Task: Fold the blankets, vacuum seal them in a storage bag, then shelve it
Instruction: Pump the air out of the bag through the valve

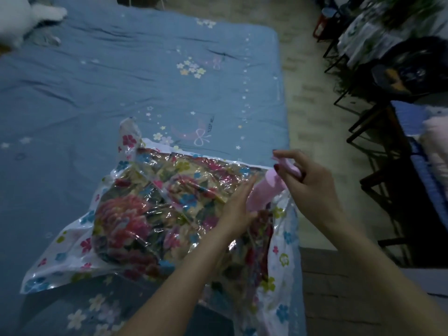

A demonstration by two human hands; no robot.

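Note:
A clear storage bag (72,253) printed with small flowers lies on the blue bed sheet (121,81) near the bed's right edge. Inside it is a folded floral blanket (135,214) in red, pink and green. A pink hand pump (264,190) stands on the bag's right part. My left hand (238,209) rests flat against the pump's lower body and the bag. My right hand (308,180) pinches the pump's pink handle at the top, raised above the bag.
A white plush toy (29,13) lies at the bed's far left corner. The tiled floor (312,112) runs along the right of the bed. Dark metal chairs and a table with bags (412,69) stand at the far right.

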